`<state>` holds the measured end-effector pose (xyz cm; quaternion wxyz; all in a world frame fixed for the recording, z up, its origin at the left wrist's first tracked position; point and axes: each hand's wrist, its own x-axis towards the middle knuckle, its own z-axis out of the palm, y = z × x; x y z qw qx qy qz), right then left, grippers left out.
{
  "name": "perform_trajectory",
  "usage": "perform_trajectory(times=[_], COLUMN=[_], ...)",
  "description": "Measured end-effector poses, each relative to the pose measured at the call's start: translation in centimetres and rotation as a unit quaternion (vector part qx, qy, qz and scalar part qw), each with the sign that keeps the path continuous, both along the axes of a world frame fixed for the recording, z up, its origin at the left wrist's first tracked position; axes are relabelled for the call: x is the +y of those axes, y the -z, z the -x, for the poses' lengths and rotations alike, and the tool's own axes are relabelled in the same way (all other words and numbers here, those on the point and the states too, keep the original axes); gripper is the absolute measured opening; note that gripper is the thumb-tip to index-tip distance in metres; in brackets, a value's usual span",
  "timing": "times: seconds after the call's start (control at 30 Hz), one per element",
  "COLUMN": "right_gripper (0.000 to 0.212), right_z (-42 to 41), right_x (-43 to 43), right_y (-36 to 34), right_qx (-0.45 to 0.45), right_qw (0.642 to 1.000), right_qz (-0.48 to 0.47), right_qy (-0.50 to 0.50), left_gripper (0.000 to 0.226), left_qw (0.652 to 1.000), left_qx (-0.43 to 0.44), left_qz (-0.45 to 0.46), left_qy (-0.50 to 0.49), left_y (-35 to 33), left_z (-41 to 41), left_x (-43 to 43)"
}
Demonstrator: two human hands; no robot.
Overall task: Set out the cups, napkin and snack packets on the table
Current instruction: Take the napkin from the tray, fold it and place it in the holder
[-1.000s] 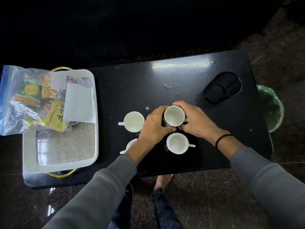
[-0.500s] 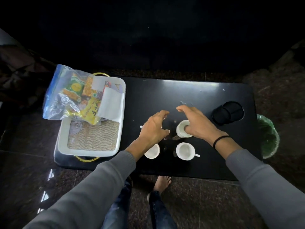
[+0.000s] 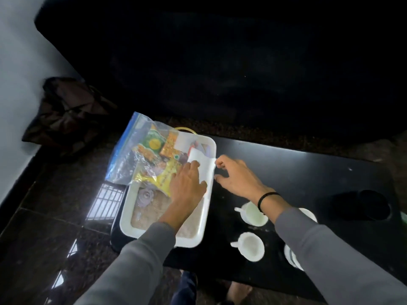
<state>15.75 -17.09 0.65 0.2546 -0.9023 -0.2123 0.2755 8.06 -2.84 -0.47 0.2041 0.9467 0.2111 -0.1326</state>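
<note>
Black table [image 3: 286, 172] bears white tray [image 3: 126, 216]; left grip [image 3: 187, 186] flat on folded white napkin [image 3: 207, 170], right grip [image 3: 237, 179] loosely spread beside.

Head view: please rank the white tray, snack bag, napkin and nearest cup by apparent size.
1. white tray
2. snack bag
3. napkin and nearest cup: similar; the left hand covers part of the napkin, so unranked.

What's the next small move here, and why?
Probably pinch the napkin and lift it out of the tray onto the table. The left hand lies on it, the right hand is at its edge, and the cups already stand on the table.
</note>
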Motion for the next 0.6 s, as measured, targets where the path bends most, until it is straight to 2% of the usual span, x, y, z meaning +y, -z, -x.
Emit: perform_trajectory(times=[0.17,0.33,0.43,0.6], right_gripper=[0.047,0.060,0.057,0.041], right_z=[-1.0,-1.4,-1.7,-1.5], right_x=[4.9,6.1,6.5,6.8], right_y=[3.6,5.9,6.7,7.3], right_qx=[0.013,0.050,0.064,0.057], right_qw=[0.999,0.991,0.984,0.975], right_qz=[0.051,0.062,0.055,0.040], right_qy=[0.011,0.112,0.154,0.211], left_gripper=[0.068,0.073,0.075,0.059], left_qw=[0.997,0.995,0.995,0.994], left_qx=[0.068,0.072,0.068,0.068], left_qz=[0.013,0.044,0.053,0.060], left_qy=[-0.041,-0.049,-0.047,-0.063], left_y=[3.3,5.4,5.9,6.5], left_z=[-1.3,-2.5,-3.2,-3.8], left_x=[3.7,4.5,4.6,5.2])
